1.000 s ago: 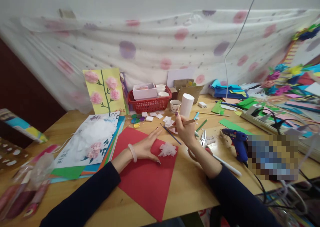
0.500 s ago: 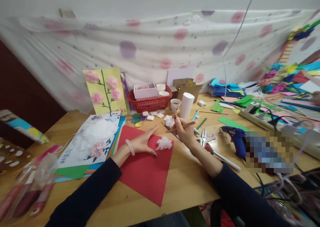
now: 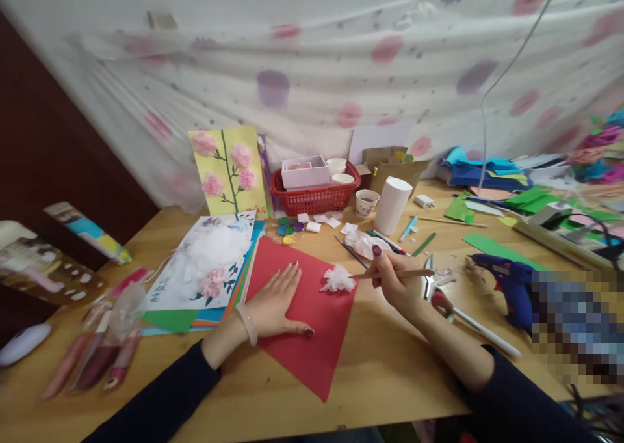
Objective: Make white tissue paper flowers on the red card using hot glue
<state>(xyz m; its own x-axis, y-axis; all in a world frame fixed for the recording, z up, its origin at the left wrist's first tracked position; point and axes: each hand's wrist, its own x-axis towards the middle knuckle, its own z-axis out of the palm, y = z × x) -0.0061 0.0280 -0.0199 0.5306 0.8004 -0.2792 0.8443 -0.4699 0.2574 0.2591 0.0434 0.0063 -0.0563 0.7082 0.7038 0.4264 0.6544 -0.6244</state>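
Red paper [image 3: 312,339] lies turned at an angle on the wooden table. My left hand [image 3: 273,305], with a pale bangle at the wrist, rests flat on it, fingers spread and holding nothing. Near the paper's right corner sits a white ruffled flower [image 3: 338,278]. Just right of it, my right hand [image 3: 397,283] grips a thin wooden stick [image 3: 414,273], whose narrow tip reaches the flower's right edge. Whether the tip touches the flower, I cannot tell. Crumpled white tissue [image 3: 365,242] lies behind my right hand.
Scissors [image 3: 428,277], a white-handled tool [image 3: 487,330] and a blue glue gun [image 3: 509,280] lie to the right. Behind stand a red basket [image 3: 314,200], a paper cup [image 3: 366,203] and a white roll [image 3: 392,205]. A cotton-covered painting [image 3: 168,270] lies left; a yellow flower picture [image 3: 214,199] stands behind.
The view has shifted. My right hand has lowered and brought the stick's tip from behind the flower to its right edge. My left hand has flattened on the red paper, farther from the flower.
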